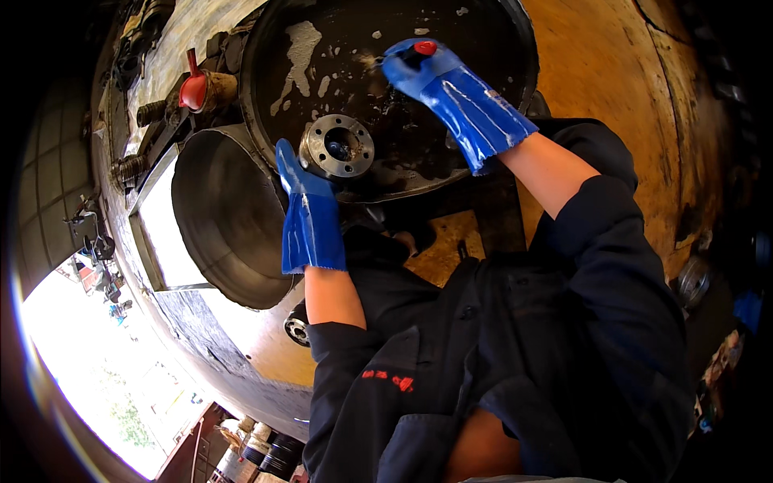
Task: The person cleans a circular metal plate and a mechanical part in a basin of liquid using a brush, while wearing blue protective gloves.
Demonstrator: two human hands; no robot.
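A round steel flange (359, 160) with a ring of bolt holes is tilted at the near left edge of a wide, dark, wet pan (419, 175). My left hand (304, 179), in a blue rubber glove, grips the flange by its left side; some of the fingers are hidden behind it. Over the pan, my right hand (412, 71), gloved the same way, is closed round a brush with a red-ended black handle (425, 48). Its pale, blurred bristles point left, apart from the flange. Whitish suds or wet patches spot the pan's dark surface.
Left of the pan stands a deep, dark metal basin (229, 217). Beyond it are a red funnel-like piece (193, 90) and threaded metal parts (129, 167). Another ring-shaped metal part (297, 324) lies by my left forearm. A stained yellowish floor (612, 72) spreads at right.
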